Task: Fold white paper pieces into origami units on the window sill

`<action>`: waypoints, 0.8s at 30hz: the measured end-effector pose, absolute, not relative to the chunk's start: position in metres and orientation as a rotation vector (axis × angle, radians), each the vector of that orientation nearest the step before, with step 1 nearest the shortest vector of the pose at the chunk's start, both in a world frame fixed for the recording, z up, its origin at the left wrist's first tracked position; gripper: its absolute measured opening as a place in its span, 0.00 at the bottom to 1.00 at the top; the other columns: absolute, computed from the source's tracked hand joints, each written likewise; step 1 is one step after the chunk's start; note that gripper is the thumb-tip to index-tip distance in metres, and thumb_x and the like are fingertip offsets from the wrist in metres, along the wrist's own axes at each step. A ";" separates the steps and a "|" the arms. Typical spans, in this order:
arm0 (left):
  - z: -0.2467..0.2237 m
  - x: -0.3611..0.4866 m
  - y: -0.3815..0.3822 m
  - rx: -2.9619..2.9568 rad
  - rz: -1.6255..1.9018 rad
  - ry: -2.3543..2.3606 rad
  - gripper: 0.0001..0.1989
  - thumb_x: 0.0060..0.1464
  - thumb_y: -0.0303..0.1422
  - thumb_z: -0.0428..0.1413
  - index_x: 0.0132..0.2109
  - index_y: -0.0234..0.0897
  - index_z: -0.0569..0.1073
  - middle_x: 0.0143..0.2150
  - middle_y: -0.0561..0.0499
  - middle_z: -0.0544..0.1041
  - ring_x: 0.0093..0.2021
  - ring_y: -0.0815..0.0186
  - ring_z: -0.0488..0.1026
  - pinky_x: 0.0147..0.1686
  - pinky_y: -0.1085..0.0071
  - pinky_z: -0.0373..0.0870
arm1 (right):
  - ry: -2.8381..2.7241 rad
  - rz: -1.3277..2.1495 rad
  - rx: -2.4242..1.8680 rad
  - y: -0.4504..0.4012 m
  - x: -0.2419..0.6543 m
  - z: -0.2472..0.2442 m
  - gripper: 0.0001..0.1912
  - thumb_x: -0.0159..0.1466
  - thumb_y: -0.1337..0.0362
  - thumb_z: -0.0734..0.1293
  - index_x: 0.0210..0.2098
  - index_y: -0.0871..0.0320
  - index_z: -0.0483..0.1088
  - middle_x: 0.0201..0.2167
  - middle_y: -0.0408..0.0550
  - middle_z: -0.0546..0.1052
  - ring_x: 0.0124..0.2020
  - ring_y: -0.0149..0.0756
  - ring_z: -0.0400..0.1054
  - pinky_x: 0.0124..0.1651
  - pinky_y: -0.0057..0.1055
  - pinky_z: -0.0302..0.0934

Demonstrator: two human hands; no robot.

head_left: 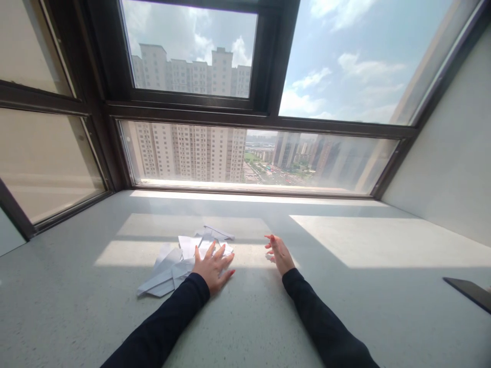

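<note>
My left hand (214, 267) lies with its fingers spread over the right side of a loose pile of folded white paper (166, 271). Its fingertips rest on or just above the sheets, and part of the pile is hidden under them. A narrow folded piece of paper (219, 233) sticks out at the pile's far end. To the right, apart from the pile, my right hand (282, 256) is held on edge over the sill, its fingers slightly bent and apart. A small pale patch shows below those fingers; I cannot tell what it is. Nothing is plainly gripped in either hand.
The pale speckled windowsill (238, 327) carries bands of sunlight and shadow. A dark flat object (470, 292) lies at the right edge. Brown window frames (253, 193) bound the sill at the back and left, with a white wall (452, 174) at the right.
</note>
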State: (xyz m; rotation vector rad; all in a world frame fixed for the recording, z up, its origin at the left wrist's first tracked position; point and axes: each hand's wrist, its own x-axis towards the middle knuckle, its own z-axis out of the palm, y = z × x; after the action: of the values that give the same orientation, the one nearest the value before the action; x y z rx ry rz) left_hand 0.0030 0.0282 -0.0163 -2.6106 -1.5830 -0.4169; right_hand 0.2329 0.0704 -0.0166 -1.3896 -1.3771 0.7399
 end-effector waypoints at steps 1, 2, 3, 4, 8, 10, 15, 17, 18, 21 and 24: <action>-0.016 -0.009 0.029 -2.588 -0.393 -1.625 0.22 0.50 0.49 0.38 0.53 0.56 0.57 0.58 0.52 0.56 0.57 0.48 0.47 0.45 0.35 0.36 | -1.396 0.751 -1.389 0.070 0.232 -0.017 0.34 0.51 0.39 0.49 0.39 0.59 0.64 0.23 0.44 0.68 0.22 0.31 0.63 0.22 0.28 0.59; -0.016 -0.020 0.030 -2.572 -0.371 -1.657 0.22 0.50 0.49 0.38 0.53 0.56 0.57 0.58 0.52 0.56 0.57 0.49 0.47 0.45 0.36 0.37 | -1.426 0.756 -1.384 0.069 0.231 -0.016 0.33 0.51 0.39 0.49 0.38 0.59 0.65 0.23 0.45 0.68 0.22 0.31 0.63 0.24 0.29 0.60; -0.016 -0.032 0.032 -2.552 -0.363 -1.687 0.22 0.50 0.49 0.38 0.53 0.56 0.57 0.58 0.52 0.56 0.57 0.49 0.47 0.45 0.36 0.38 | -1.464 0.751 -1.371 0.068 0.229 -0.016 0.33 0.52 0.39 0.49 0.38 0.59 0.65 0.24 0.46 0.68 0.24 0.32 0.64 0.26 0.30 0.61; -0.016 -0.042 0.033 -2.539 -0.353 -1.705 0.23 0.50 0.49 0.38 0.53 0.56 0.57 0.58 0.52 0.56 0.57 0.50 0.47 0.45 0.37 0.39 | -1.507 0.734 -1.350 0.067 0.227 -0.015 0.32 0.53 0.40 0.49 0.37 0.59 0.66 0.24 0.46 0.69 0.25 0.33 0.64 0.29 0.31 0.61; -0.013 -0.067 0.039 -2.436 -0.369 -1.703 0.23 0.49 0.49 0.40 0.52 0.53 0.60 0.57 0.50 0.58 0.57 0.49 0.48 0.46 0.37 0.37 | -1.629 0.652 -1.260 0.062 0.216 -0.015 0.29 0.55 0.42 0.50 0.36 0.59 0.66 0.27 0.49 0.70 0.30 0.35 0.64 0.35 0.34 0.60; -0.007 -0.065 0.042 -2.395 -0.420 -1.648 0.24 0.49 0.49 0.41 0.53 0.51 0.59 0.57 0.49 0.59 0.57 0.50 0.49 0.48 0.39 0.36 | -1.666 0.664 -1.239 0.062 0.211 -0.017 0.28 0.55 0.43 0.50 0.35 0.58 0.66 0.28 0.49 0.70 0.31 0.36 0.64 0.36 0.34 0.60; 0.004 -0.019 0.052 -2.443 -0.516 -1.468 0.23 0.53 0.46 0.36 0.54 0.47 0.56 0.57 0.51 0.59 0.57 0.58 0.50 0.52 0.45 0.37 | -1.729 0.748 -1.204 0.066 0.206 -0.027 0.29 0.56 0.43 0.48 0.36 0.60 0.66 0.29 0.49 0.70 0.31 0.35 0.67 0.35 0.31 0.63; 0.003 0.003 0.060 -2.495 -0.479 -1.465 0.23 0.54 0.46 0.35 0.53 0.46 0.58 0.57 0.51 0.59 0.57 0.59 0.50 0.53 0.46 0.37 | -1.754 0.760 -1.205 0.068 0.207 -0.030 0.31 0.56 0.42 0.46 0.37 0.60 0.66 0.29 0.49 0.70 0.32 0.35 0.67 0.36 0.31 0.63; 0.001 0.012 0.065 -2.514 -0.451 -1.485 0.23 0.54 0.46 0.35 0.53 0.46 0.58 0.57 0.51 0.59 0.57 0.59 0.51 0.52 0.45 0.37 | -1.768 0.756 -1.209 0.069 0.208 -0.030 0.32 0.56 0.42 0.46 0.37 0.61 0.66 0.30 0.50 0.70 0.32 0.35 0.67 0.36 0.32 0.63; -0.007 0.026 0.080 -2.516 -0.374 -1.567 0.23 0.54 0.46 0.34 0.54 0.47 0.57 0.56 0.51 0.60 0.57 0.58 0.50 0.52 0.45 0.37 | -1.819 0.704 -1.229 0.070 0.211 -0.032 0.32 0.55 0.42 0.46 0.37 0.60 0.67 0.32 0.51 0.71 0.35 0.38 0.66 0.40 0.36 0.61; -0.013 0.019 0.089 -2.475 -0.341 -1.641 0.23 0.53 0.46 0.35 0.54 0.49 0.56 0.54 0.49 0.63 0.56 0.57 0.53 0.51 0.44 0.38 | -1.864 0.629 -1.249 0.071 0.214 -0.034 0.30 0.54 0.42 0.49 0.37 0.58 0.68 0.35 0.52 0.72 0.39 0.43 0.64 0.45 0.43 0.55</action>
State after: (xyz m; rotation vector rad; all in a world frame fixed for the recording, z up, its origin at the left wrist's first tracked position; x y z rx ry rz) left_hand 0.0185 0.0886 -0.0132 -2.4749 -1.6410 -0.3410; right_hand 0.2136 0.0713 -0.0336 -1.2494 -1.8641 0.6286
